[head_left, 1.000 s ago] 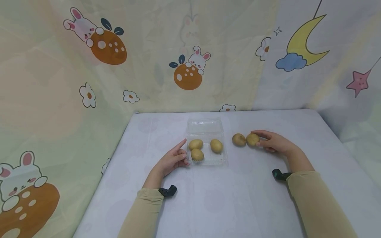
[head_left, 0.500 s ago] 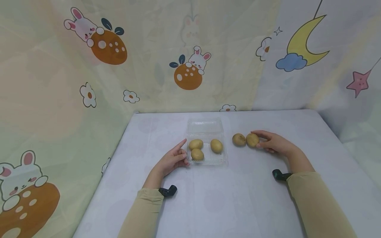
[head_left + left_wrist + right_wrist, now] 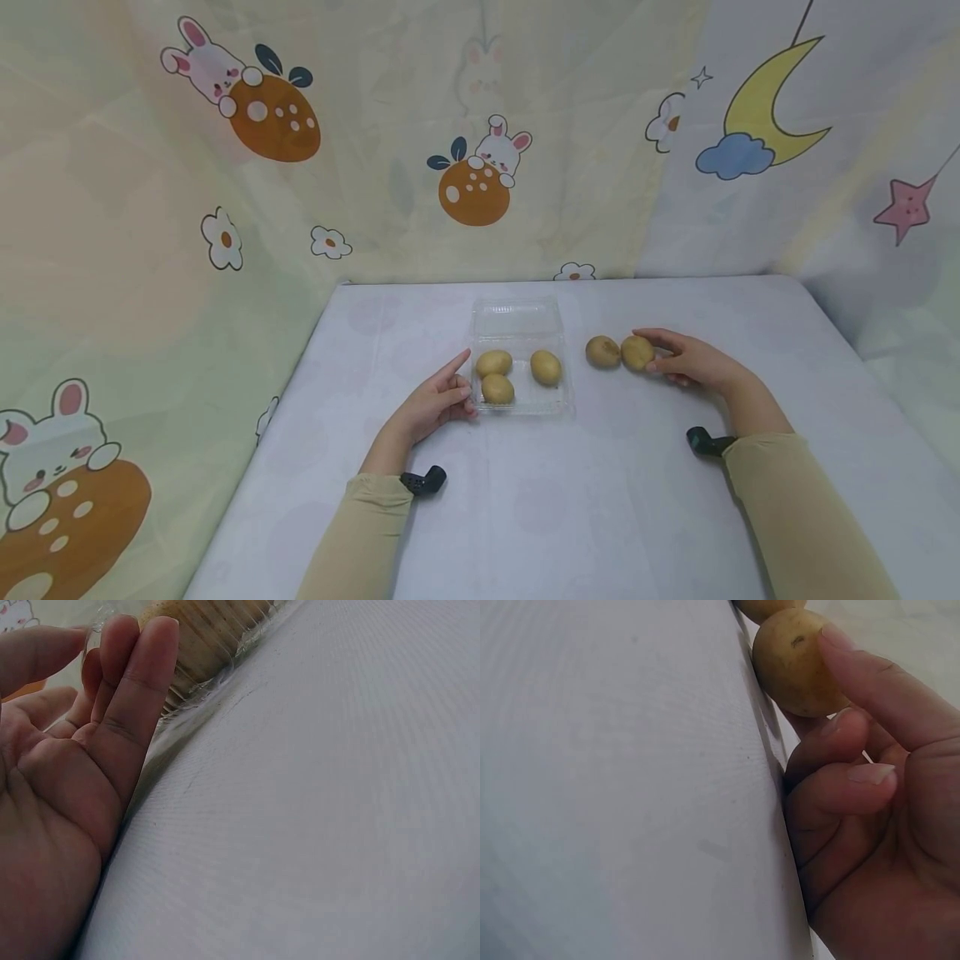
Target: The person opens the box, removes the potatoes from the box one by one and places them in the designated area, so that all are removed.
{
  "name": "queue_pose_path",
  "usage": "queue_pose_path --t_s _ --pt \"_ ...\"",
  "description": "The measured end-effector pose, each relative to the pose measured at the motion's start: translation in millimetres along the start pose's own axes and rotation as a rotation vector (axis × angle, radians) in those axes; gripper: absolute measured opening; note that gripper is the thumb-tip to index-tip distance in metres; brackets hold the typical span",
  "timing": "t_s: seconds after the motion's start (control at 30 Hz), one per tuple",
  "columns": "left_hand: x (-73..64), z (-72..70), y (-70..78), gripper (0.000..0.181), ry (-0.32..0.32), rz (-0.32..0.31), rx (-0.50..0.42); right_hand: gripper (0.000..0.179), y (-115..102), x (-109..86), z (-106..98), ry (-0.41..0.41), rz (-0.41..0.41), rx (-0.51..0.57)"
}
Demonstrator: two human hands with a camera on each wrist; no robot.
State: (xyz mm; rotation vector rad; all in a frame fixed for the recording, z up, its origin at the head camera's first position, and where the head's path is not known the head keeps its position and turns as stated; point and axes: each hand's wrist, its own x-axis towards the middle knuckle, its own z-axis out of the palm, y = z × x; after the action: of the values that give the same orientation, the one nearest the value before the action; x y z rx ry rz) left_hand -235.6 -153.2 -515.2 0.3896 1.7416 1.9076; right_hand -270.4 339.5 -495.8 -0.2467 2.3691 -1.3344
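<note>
A clear plastic clamshell container (image 3: 531, 402) lies on the table with its lid (image 3: 516, 317) folded back. Inside are three small potatoes: two touch at the left, an upper one (image 3: 494, 363) and a lower one (image 3: 497, 389), and another (image 3: 546, 367) sits at the right. At the container's left edge my left hand (image 3: 435, 404) holds the rim, its index finger stretched along the side. My right hand (image 3: 693, 360) pinches a potato (image 3: 637, 353) between thumb and fingers on the tabletop. Touching that one on its left is a further potato (image 3: 602, 352). The right wrist view shows the gripped potato (image 3: 791, 667) close up.
A white cloth covers the table (image 3: 570, 500). Behind it hangs a curtain (image 3: 390, 100) printed with rabbits, flowers and a moon. Dark wrist devices, one left (image 3: 426, 482) and one right (image 3: 707, 442), sit at the sleeve ends.
</note>
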Motion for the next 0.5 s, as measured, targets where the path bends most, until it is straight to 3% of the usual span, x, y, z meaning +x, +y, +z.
queue_pose_path --t_s 0.5 --pt "0.6 0.1 0.1 0.073 0.014 -0.015 -0.004 0.069 -1.6 -2.2 1.8 0.01 0.005 -0.031"
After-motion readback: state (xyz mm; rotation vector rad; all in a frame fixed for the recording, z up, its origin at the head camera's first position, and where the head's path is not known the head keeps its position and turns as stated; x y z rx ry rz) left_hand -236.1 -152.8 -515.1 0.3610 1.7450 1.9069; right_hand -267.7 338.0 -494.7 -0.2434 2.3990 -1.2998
